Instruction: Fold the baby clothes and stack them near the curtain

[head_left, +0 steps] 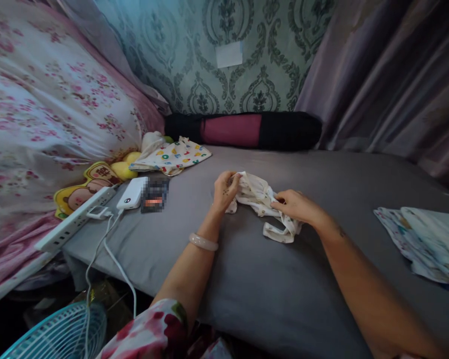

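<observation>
Setting: home bedroom, indicated by grey sheet-covered bed (351, 189), pink floral white curtain (60, 94) and green damask-patterned wallpaper (164, 45).

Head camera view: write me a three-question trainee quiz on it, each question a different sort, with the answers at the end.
1. Multiple choice: Which arm wears the pale, glossy bangle?
A) Left
B) Right
C) Both

2. True or false: The long black roll with a maroon middle lies along the near edge of the smooth grey sheet.

3. Fill in: The folded pale printed cloths lie to the person's ____ of the small white printed cloth, which is held by the left hand and the right hand.

Key: 1 A; 2 false; 3 right
</observation>
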{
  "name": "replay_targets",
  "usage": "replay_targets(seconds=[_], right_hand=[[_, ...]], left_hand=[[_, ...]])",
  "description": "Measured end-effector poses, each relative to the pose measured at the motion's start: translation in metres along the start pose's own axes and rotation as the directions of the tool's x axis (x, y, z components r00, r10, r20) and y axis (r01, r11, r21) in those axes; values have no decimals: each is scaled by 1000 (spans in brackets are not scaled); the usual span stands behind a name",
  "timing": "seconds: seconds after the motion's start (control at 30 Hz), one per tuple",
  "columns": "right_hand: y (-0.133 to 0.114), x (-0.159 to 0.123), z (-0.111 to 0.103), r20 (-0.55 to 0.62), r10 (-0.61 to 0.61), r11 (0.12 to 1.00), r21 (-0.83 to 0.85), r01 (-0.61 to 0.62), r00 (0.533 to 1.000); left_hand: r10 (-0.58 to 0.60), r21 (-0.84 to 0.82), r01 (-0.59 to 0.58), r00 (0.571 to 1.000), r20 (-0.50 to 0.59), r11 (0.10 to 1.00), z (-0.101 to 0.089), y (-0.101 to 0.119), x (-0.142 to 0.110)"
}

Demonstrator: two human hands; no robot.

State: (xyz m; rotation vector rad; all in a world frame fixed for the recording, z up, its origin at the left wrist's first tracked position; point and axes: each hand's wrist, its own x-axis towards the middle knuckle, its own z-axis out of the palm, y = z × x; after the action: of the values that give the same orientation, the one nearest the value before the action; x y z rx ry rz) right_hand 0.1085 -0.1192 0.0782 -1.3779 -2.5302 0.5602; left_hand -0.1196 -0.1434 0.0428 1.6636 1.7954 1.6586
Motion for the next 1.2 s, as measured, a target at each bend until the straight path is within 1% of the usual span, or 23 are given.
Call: replay_targets(seconds=[0.03,0.1,0.2,0.27,0.33,0.4,0.47,0.57,0.63,0.73,0.8,0.9,1.03,1.1,1.2], right_hand=[[4,1,-4,17,-12,998,57,11,1000],[10,0,-14,53,-5,984,181,-4,999],[20,-7,-33,60,2,920,391,-25,998],[28,-14,-46,36,9,859,512,-26,999],[39,-19,-56,27,29,820,571,-40,999],[52,-22,-60,41,58,821,567,-71,997],[66,-21,-59,63,86,845,524,-106,994],[83,-15,-51,72,114,906,403,-133,991],[87,-11,-45,79,116,933,334,-136,990],[83,-6,-36,89,108,928,348,-133,990],[77,-2,-30,61,86,927,360,-102,994],[69,4,-21,15,27,953,300,-30,1000],[59,11,-7,28,-9,966,259,2,1000],[54,12,-4,-4,-7,964,264,8,1000],[48,12,-6,-92,12,962,273,14,996]], left_hand=[[6,1,-6,1000,-2,1000,0,0,0],[23,10,-23,1000,-5,1000,-1,-1,1],[26,33,-26,1000,-9,999,-4,-5,3],[-4,21,4,1000,-8,1000,-6,-9,4],[-51,-21,52,999,14,998,-8,-12,4],[-101,-74,105,993,62,992,-10,-13,4],[-138,-108,151,984,116,983,-12,-12,3],[-166,-128,188,972,168,974,-15,-10,2],[-176,-139,204,966,191,969,-16,-8,2],[-183,-150,217,960,210,965,-17,-7,0],[-184,-149,216,962,201,965,-18,-6,0],[-194,-159,224,963,186,962,-18,-4,-1],[-209,-169,238,962,173,956,-18,-3,0],[-219,-174,249,960,175,953,-18,-4,0],[-216,-178,245,962,168,953,-18,-6,0]])
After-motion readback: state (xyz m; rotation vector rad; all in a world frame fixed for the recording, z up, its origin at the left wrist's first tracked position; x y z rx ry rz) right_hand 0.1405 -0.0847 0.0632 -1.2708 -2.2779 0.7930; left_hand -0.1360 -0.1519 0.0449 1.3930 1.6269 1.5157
